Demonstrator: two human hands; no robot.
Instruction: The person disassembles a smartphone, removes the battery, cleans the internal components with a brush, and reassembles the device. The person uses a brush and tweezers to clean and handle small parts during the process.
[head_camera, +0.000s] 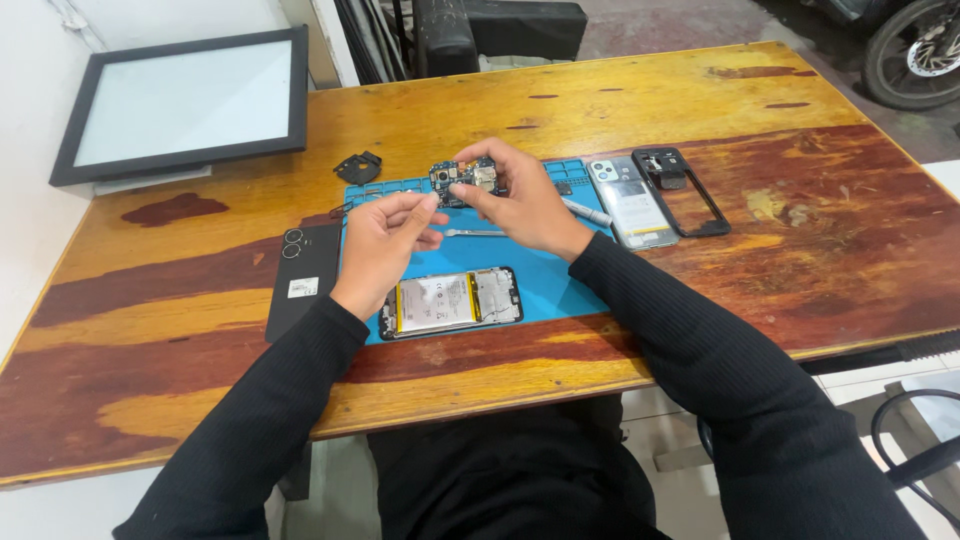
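Above a blue work mat (545, 275), my right hand (520, 200) holds a small dark circuit board (458, 178) by its right end. My left hand (385, 240) is raised beside it, with thumb and forefinger pinched at the board's lower left corner. An opened phone (452, 301) with its battery showing lies on the mat below my hands. A thin metal tool (478, 233) lies on the mat between the hands.
A black phone back cover (303, 275) lies left of the mat. Right of the mat lie a clear-backed phone shell (632, 200) and a black frame (685, 190). A small black part (357, 166) and a framed monitor (185, 105) sit at the back left.
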